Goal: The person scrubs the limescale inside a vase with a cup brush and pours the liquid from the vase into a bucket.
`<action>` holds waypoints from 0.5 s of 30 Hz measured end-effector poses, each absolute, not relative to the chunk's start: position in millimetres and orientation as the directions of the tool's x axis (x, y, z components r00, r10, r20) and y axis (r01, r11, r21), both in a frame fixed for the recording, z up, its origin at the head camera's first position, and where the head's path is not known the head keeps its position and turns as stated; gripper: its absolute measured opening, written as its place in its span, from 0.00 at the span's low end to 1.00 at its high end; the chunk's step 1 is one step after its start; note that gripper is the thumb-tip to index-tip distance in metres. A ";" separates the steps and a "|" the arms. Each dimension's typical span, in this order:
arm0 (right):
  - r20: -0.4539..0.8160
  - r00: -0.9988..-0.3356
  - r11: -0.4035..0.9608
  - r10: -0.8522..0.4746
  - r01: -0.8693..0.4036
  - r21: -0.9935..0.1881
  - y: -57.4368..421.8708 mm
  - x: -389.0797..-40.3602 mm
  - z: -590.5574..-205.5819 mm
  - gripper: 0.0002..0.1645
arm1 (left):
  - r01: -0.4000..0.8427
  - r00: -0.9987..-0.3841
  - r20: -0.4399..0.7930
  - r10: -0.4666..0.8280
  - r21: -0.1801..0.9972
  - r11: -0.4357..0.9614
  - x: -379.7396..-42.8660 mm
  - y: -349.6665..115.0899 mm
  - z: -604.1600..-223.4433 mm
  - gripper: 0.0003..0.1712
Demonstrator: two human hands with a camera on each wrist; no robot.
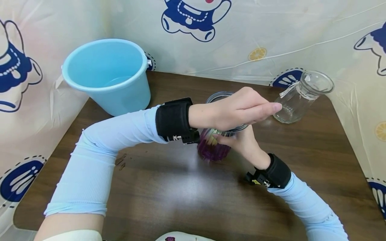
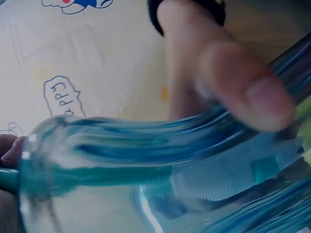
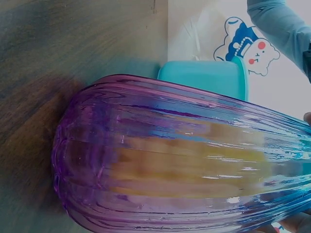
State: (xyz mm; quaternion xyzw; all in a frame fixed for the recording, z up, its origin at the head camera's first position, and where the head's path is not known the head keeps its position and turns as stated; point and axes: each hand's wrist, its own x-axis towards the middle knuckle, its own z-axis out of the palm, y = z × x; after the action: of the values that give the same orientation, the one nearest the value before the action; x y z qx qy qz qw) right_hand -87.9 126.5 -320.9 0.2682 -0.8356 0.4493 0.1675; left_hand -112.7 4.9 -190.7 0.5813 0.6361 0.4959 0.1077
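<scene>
A ribbed glass vase [image 1: 212, 150], purple at the base and bluish toward the mouth, stands on the table under both hands. My right hand [image 1: 242, 142] grips it near the neck, with the thumb [image 2: 265, 104] across the glass in the left wrist view. Above the mouth, my left hand [image 1: 233, 110] holds the teal handle of a bottle brush [image 2: 112, 175]; its fingers show only at the left edge of the left wrist view. The brush reaches down inside, where its yellow sponge head [image 3: 194, 162] shows through the glass in the right wrist view.
A light blue bucket [image 1: 123, 95] stands at the back left. At the back right is a clear glass bottle [image 1: 292, 103] with a tag tied at its neck. Small wet marks [image 1: 121, 162] dot the brown table [image 1: 169, 204]. A white object [image 1: 184, 237] pokes in at the front edge.
</scene>
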 end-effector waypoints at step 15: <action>0.408 -0.876 0.442 -0.258 -0.482 -0.756 111.8 -68.9 -286.0 0.38 | 0.631 -0.301 0.671 0.678 0.673 -0.385 -147.3 26.0 -189.3 0.27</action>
State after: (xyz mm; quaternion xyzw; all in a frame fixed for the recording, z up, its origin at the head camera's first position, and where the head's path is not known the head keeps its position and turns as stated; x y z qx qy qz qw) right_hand -68.9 111.8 -286.0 0.2199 -0.8411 0.4802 0.1169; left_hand -147.3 26.0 -189.3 0.5907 0.5541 0.5862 0.0198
